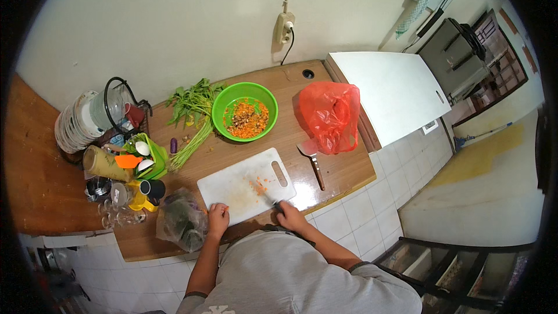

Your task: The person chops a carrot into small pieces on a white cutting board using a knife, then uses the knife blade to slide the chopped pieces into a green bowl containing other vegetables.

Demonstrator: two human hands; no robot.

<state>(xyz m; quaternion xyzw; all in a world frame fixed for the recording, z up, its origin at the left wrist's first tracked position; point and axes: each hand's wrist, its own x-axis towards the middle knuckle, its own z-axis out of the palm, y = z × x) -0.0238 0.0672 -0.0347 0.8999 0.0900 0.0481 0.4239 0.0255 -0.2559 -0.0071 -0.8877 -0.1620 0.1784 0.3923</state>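
My right hand [291, 217] grips the dark handle of a kitchen knife [274, 203], its blade lying low over the white plastic cutting board [237, 183]. Small chopped orange bits [260, 186], which look like carrot, are scattered on the board near the blade. At the board's near left corner, my left hand [218, 219] has its fingers curled around a small orange piece [226, 209], mostly hidden by them. Just left of that hand sits a clear plastic bag [183, 222] with dark green contents. Beyond the board stands a green plastic bowl [245, 88] holding chopped orange and brown bits.
Leafy green stalks [194, 139] lie left of the bowl, near a purple shallot-like piece [174, 145]. A red plastic bag [330, 115] and a wooden-handled spatula [314, 165] are at right. Plates [76, 124], a utensil holder [157, 157] and glasses [126, 216] crowd the left end.
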